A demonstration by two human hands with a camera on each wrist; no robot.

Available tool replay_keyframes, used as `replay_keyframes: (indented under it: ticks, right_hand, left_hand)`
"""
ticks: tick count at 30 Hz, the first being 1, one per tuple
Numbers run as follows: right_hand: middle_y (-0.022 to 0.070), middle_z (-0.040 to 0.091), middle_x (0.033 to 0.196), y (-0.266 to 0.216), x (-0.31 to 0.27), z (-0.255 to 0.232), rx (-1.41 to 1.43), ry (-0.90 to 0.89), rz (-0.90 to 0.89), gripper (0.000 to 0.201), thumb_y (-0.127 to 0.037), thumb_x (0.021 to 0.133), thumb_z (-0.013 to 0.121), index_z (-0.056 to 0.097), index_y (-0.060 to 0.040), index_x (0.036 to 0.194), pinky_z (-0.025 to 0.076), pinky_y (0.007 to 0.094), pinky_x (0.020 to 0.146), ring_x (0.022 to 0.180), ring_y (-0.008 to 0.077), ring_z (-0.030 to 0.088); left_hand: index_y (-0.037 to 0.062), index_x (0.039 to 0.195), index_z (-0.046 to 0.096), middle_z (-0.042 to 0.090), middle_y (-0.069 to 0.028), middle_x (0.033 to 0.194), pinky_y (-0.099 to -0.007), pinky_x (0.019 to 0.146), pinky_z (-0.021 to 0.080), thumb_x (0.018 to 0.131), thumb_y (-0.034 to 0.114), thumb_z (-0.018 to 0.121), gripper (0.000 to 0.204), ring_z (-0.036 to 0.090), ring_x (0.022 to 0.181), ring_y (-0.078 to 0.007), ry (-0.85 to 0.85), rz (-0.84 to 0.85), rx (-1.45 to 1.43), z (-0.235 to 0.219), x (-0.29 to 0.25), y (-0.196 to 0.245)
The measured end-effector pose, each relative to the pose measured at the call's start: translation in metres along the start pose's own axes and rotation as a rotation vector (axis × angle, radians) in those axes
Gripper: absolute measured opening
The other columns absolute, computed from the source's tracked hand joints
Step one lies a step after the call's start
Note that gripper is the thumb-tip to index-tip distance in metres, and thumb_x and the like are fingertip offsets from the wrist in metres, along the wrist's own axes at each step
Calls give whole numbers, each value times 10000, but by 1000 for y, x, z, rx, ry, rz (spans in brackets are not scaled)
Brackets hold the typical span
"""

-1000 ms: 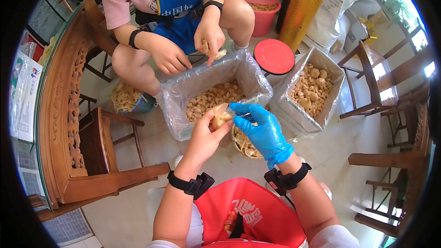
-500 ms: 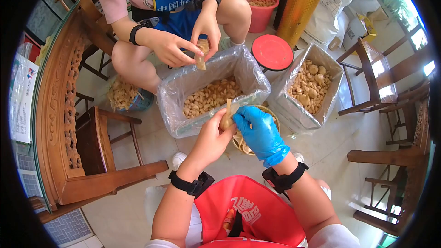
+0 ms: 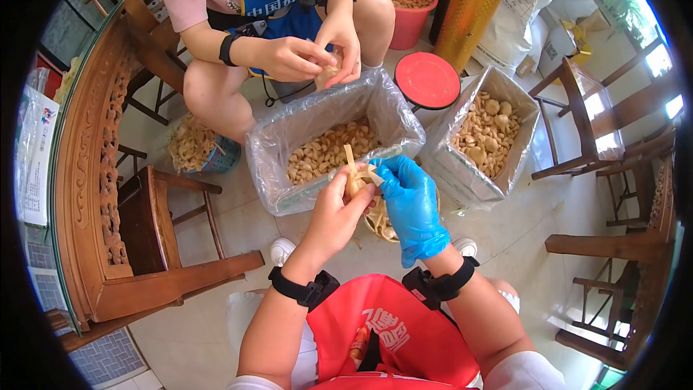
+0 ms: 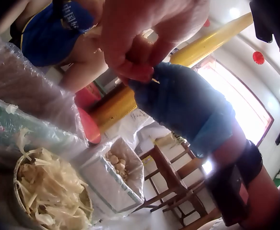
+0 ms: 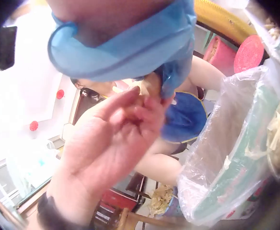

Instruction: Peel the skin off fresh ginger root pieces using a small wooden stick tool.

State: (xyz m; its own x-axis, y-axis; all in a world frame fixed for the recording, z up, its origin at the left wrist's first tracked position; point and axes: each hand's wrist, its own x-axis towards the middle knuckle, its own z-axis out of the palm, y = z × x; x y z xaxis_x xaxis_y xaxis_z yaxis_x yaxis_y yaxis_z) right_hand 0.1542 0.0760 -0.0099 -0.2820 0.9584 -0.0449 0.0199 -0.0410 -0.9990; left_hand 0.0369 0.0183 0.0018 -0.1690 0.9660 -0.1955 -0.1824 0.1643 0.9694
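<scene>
Since half a second ago, my gloved right hand (image 3: 411,206) has shifted slightly up and to the right, and a strip of skin (image 3: 375,175) now shows between its fingertips and the garlic bulb (image 3: 355,185). The person across from me (image 3: 292,58) has drawn their hands closer together. I take the plastic-lined box (image 3: 317,117) as my landmark.

Far to its left stands a carved wooden table (image 3: 90,195). Nearer, just left of the box, a bucket (image 3: 225,157) is heaped with skins. Behind the box, the other person holds a pale piece, mostly hidden by their fingers. Inside the box lie loose cloves (image 3: 328,152).

At the box's near side, above its edge as I look down, my bare left hand (image 3: 328,209) pinches the bulb between thumb and fingers, its stem sticking up. To the right of it, my gloved thumb and fingers are pressed together on the strip. Below my glove, in front of the box, sits a round basket (image 4: 16,179) of skins.

Right of the box come a round red top (image 3: 428,81), then a second lined box (image 3: 453,166) of bulbs and cloves, and farther right a wooden chair (image 3: 575,105).
</scene>
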Motion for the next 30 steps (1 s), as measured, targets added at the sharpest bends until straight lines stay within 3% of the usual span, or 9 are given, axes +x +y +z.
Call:
replay_keyframes:
  ticks: [2,5,7,11,13,17,20,26,30]
  right_hand:
    - [81,599,735,-5,-1,1,65,7,27,113,-66,860,604,612,2,950,465,280,583,652,120,563]
    - [97,599,828,-10,-1,-1,-57,-43,-127,120,-40,840,609,615,-8,955,483,286,630,700,154,588]
    - [108,585,919,-10,3,-6,-258,-58,-407,168,-30,802,638,615,-14,967,493,297,677,763,201,605]
    - [121,570,979,-18,4,-9,-261,-99,-338,202,-34,771,660,620,-22,970,496,314,686,804,240,604]
    - [116,583,930,-22,5,-10,-331,-125,-425,209,-45,761,672,628,-29,965,493,317,689,791,239,603]
    - [113,591,878,-15,6,-14,-265,-206,-344,185,-47,754,676,635,-30,934,487,324,689,778,247,599]
    - [112,594,831,-17,6,-14,-286,-117,-274,150,-50,744,688,635,-24,882,482,328,683,757,250,596]
    - [111,593,825,-23,4,-12,-353,-13,-359,118,-38,726,688,626,-24,825,479,336,669,723,261,586]
    - [105,592,826,-25,8,-13,-435,-81,-598,123,-26,702,685,619,-33,805,476,354,670,737,288,573]
  left_hand:
    - [5,1224,446,586,-36,906,-231,667,441,917,120,544,343,548,764,-88,47,9,43,1,0,0]
    - [18,1195,468,583,-29,895,-226,654,436,906,127,552,320,551,754,-91,97,-18,-4,-1,1,2]
    - [20,1182,471,580,-28,895,-224,648,434,899,126,551,312,553,752,-92,65,-43,-32,-4,2,0]
    - [21,1146,471,576,-23,876,-224,647,436,886,116,554,289,556,759,-86,33,-83,50,-7,2,-3]
    - [25,1135,470,577,-22,865,-225,652,438,885,112,557,279,554,758,-83,50,-54,128,-6,1,-6]
    - [37,1131,465,576,-17,848,-226,663,444,883,106,568,278,551,757,-80,45,-4,291,-5,-1,-3]
    - [45,1143,476,577,-20,880,-225,644,444,890,146,583,293,551,748,-83,21,2,142,1,-2,3]
    - [38,1135,504,587,-31,885,-225,612,440,915,228,572,299,556,733,-90,17,-20,120,-3,-1,4]
    - [36,1146,496,588,-34,885,-229,614,444,925,214,552,289,560,730,-96,47,-47,72,-4,-1,2]
